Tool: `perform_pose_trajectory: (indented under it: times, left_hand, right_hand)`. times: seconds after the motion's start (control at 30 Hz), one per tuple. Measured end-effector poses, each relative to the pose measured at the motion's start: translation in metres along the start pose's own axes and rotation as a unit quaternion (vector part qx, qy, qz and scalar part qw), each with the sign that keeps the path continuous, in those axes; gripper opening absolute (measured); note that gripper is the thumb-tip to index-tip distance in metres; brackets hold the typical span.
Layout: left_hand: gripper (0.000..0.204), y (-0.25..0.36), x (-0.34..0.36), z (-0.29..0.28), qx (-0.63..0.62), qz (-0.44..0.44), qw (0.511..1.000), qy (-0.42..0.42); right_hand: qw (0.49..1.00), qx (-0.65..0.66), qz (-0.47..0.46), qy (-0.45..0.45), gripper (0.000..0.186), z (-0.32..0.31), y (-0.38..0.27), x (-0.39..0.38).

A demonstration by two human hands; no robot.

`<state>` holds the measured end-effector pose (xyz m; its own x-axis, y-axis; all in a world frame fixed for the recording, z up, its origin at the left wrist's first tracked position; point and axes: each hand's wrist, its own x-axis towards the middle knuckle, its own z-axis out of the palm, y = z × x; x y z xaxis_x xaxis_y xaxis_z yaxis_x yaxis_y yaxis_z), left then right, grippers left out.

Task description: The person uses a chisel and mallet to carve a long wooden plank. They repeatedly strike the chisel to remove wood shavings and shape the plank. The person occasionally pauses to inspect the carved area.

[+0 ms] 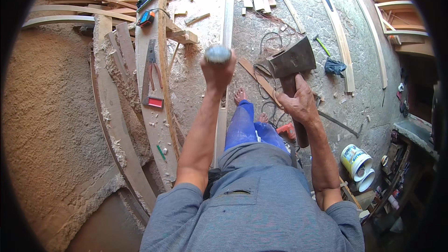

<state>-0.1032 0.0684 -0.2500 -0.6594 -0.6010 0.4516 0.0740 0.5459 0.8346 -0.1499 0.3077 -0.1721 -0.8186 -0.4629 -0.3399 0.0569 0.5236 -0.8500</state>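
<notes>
My right hand is closed round the dark wooden handle of an axe, whose broad grey head points up and away from me. My left hand is raised in front of me, wrapped round an object with a rounded silvery end. Most of that object is hidden by my fist and its end is blurred, so its kind does not show. The two hands are apart, and the axe head does not touch the silvery thing.
To the left, a long plank bench carries pliers, a try square and a tape measure. Cables, boards and a red power tool lie on the floor near my feet. White buckets stand at right.
</notes>
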Motion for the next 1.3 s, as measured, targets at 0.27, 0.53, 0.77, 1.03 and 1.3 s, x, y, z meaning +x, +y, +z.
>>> perform_pose_trajectory:
  times: [0.27,0.53,0.77,1.03,1.3]
  left_hand:
    - [0.013,-0.024,0.034,0.02,-0.079,-0.196,0.962,-0.173]
    - [0.016,-0.027,0.029,0.002,-0.022,-0.143,0.983,-0.112]
    - [0.015,-0.034,0.031,0.008,-0.021,-0.101,0.992,-0.079]
    - [0.014,-0.033,0.03,0.006,-0.034,-0.168,0.982,-0.082]
    - [0.02,-0.025,0.035,0.005,-0.019,-0.212,0.972,-0.099]
  right_hand:
    - [0.999,-0.029,-0.02,0.01,0.047,0.001,0.003,-0.022]
    - [0.999,-0.013,0.01,-0.031,0.049,0.018,0.022,-0.018]
    - [0.989,-0.09,-0.111,-0.035,0.048,0.014,-0.031,0.032]
    - [0.925,-0.319,-0.196,-0.06,0.045,0.019,-0.095,0.088]
    - [0.984,-0.165,-0.069,-0.017,0.037,0.014,-0.029,0.045]
